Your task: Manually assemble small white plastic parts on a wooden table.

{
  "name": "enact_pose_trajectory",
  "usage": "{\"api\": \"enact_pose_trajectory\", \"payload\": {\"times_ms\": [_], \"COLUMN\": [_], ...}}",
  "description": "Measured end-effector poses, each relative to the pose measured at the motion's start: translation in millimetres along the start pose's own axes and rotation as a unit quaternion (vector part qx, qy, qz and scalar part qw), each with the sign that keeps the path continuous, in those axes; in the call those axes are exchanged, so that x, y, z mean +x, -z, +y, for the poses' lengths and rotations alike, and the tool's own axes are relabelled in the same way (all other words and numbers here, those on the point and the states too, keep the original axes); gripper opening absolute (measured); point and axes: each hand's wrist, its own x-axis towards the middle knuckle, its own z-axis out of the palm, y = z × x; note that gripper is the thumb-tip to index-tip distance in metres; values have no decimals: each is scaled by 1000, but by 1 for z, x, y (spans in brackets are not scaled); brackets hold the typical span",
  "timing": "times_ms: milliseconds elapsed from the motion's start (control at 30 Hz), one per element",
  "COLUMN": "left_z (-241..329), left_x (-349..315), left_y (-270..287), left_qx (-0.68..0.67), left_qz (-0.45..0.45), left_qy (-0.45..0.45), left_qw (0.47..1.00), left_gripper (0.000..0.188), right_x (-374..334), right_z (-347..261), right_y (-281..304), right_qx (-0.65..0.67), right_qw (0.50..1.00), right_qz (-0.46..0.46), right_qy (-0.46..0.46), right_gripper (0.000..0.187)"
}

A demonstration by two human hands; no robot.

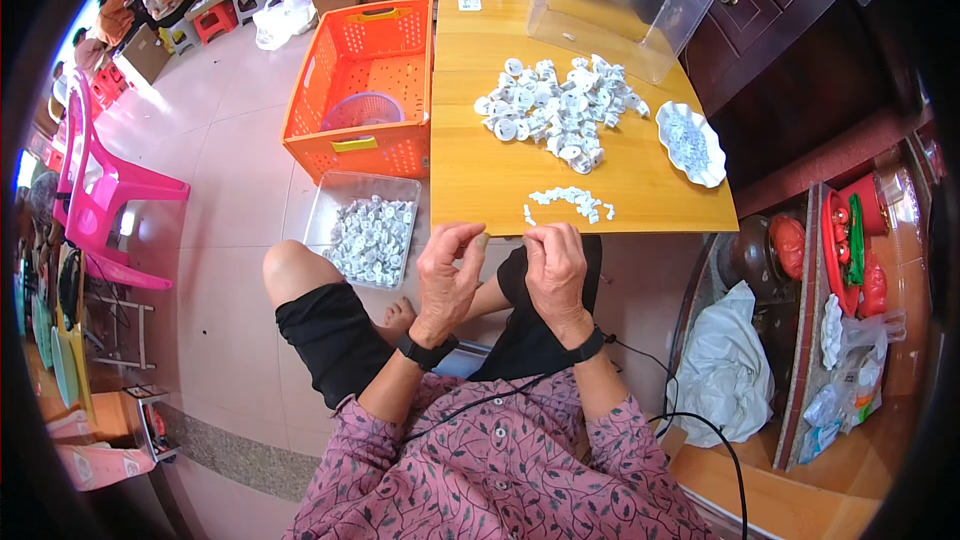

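Observation:
My left hand (450, 278) is raised just off the table's near edge, its fingers curled and the thumb close against them. Whatever it may hold is too small to make out. Facing it across a small gap, my right hand (557, 275) has thumb and fingers pinched together, and any piece in them is hidden. Small white plastic pieces (575, 198) lie scattered in an arc on the yellow table (480, 210) just beyond my hands. Farther back spreads a heap of white round plastic parts (560, 105). A scalloped white dish (713, 172) to its right holds tiny clear bluish bits (688, 143).
A clear bin (313, 225) of white parts stands on the floor beside my knee. Behind it is an orange crate (300, 135) with a purple basket (362, 108). A large clear box (640, 50) sits at the table's back. A pink chair (120, 180) stands left; cables hang at right.

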Motion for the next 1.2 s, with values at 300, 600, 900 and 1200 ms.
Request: {"api": "enact_pose_trajectory", "payload": {"times_ms": [300, 600, 900, 1200], "left_z": [-1, -3, 5, 9], "left_x": [-4, 3, 15, 73], "left_y": [-7, -7, -17, -57], "left_qx": [-200, -201, -158, 34], "left_qz": [-128, -159, -189, -171], "left_qy": [167, 206, 166, 7], "left_qw": [957, 944, 955, 985], "left_gripper": [14, 15, 13, 18], "right_x": [-2, 3, 5, -5], "right_z": [-26, -20, -13, 0], "right_y": [11, 10, 14, 22], "right_qx": [221, 181, 178, 197], "right_qw": [968, 981, 981, 963], "right_qz": [-33, -19, -32, 17], "right_qy": [-114, -67, -75, -182], "right_gripper": [7, 12, 17, 14]}}
